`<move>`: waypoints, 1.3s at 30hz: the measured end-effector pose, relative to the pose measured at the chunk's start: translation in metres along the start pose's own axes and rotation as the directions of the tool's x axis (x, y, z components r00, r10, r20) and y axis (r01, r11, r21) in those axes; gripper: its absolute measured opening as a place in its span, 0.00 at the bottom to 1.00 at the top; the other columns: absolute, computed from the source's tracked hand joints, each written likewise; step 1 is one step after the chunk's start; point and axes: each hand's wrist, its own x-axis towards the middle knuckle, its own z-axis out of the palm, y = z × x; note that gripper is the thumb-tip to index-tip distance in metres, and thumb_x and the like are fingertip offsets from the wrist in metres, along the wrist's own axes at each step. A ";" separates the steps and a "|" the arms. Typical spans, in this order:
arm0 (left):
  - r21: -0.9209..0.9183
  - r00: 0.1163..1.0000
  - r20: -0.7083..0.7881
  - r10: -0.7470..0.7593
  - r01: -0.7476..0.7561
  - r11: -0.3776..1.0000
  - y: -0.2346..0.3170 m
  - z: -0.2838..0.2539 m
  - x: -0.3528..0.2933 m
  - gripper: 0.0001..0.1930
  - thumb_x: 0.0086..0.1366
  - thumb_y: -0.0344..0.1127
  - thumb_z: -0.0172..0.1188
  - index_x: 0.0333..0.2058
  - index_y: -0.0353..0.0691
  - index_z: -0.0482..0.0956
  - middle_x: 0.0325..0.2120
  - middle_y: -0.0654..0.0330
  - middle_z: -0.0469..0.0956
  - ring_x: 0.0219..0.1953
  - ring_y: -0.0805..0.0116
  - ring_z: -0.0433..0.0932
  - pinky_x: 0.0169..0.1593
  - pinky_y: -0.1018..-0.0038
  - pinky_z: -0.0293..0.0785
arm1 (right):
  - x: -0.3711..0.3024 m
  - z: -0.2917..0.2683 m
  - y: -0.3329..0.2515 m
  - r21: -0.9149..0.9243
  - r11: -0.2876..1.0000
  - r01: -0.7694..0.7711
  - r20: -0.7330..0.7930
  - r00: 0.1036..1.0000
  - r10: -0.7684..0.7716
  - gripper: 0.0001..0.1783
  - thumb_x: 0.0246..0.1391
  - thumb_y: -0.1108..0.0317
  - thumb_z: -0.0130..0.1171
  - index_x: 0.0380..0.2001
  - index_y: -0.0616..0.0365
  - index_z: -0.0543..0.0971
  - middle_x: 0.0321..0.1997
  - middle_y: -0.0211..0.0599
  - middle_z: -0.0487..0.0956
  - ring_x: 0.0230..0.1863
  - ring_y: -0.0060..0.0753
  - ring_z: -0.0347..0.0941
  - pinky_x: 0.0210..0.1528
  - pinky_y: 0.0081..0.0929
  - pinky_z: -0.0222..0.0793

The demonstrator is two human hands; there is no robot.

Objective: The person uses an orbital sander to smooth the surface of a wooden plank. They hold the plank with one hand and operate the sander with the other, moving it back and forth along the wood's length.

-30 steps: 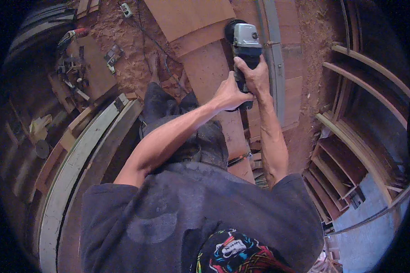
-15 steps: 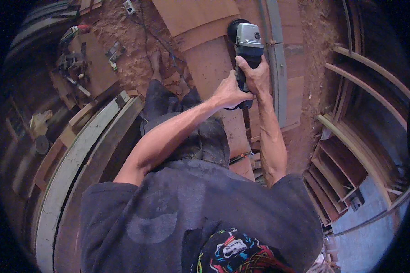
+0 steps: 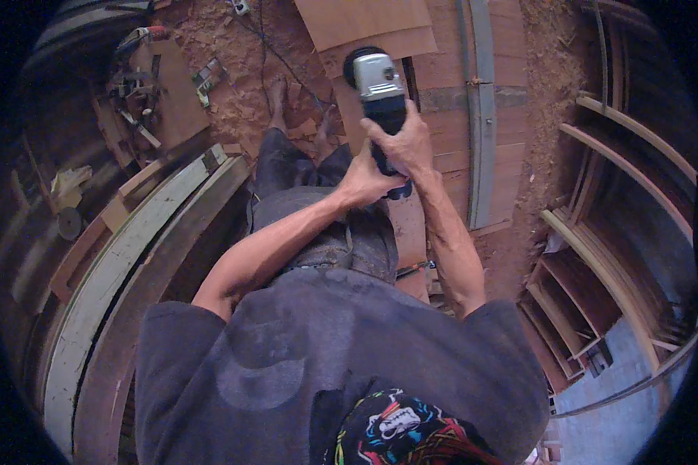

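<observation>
Both my hands grip an angle grinder [image 3: 378, 84] with a silver head and a dark body. My right hand [image 3: 408, 146] wraps the body just behind the head, thumb across the near side. Lower down, my left hand [image 3: 367, 180] closes round the rear part. A dark round disc [image 3: 355, 65] shows at the head's left edge. Beneath the tool lies a reddish wooden board [image 3: 340, 66]; whether the disc touches it I cannot tell. A thinner brown sheet [image 3: 364, 23] lies over the board's far part.
A grey metal bar [image 3: 482, 147] runs along the boards at my right. Long planks [image 3: 124, 263] are stacked on my left. Hand tools [image 3: 136, 108] lie on a panel at far left. A cable [image 3: 275, 50] crosses the dirt floor. Wooden frames [image 3: 597, 279] stand at right.
The angle grinder has moved left across the board, and its head now tilts to the left. Both hands have gone with it and keep their grip. The view has shifted slightly.
</observation>
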 end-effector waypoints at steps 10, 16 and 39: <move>0.033 0.997 0.071 -0.036 0.034 0.999 0.043 0.018 0.029 0.50 0.49 0.49 0.78 0.63 0.26 0.62 0.49 0.39 0.82 0.51 0.44 0.84 0.56 0.58 0.80 | 0.020 -0.041 0.020 0.035 0.998 -0.052 -0.163 0.985 0.057 0.38 0.47 0.41 0.78 0.49 0.62 0.80 0.39 0.45 0.87 0.40 0.42 0.85 0.44 0.39 0.79; 0.112 0.997 0.081 -0.001 -0.008 0.994 0.036 0.021 0.043 0.49 0.48 0.49 0.78 0.60 0.25 0.63 0.46 0.38 0.83 0.50 0.44 0.84 0.56 0.58 0.80 | 0.024 -0.046 0.019 0.058 0.998 -0.034 -0.159 0.986 0.043 0.37 0.49 0.42 0.78 0.48 0.63 0.81 0.39 0.42 0.87 0.38 0.38 0.85 0.44 0.36 0.79; -0.079 1.000 -0.018 -0.021 0.019 0.997 -0.008 -0.023 -0.018 0.53 0.52 0.42 0.80 0.70 0.33 0.57 0.54 0.49 0.80 0.52 0.59 0.83 0.50 0.65 0.83 | -0.005 0.026 -0.018 0.002 1.000 -0.016 -0.038 0.999 0.016 0.38 0.48 0.43 0.79 0.49 0.62 0.80 0.41 0.46 0.87 0.40 0.42 0.85 0.45 0.40 0.80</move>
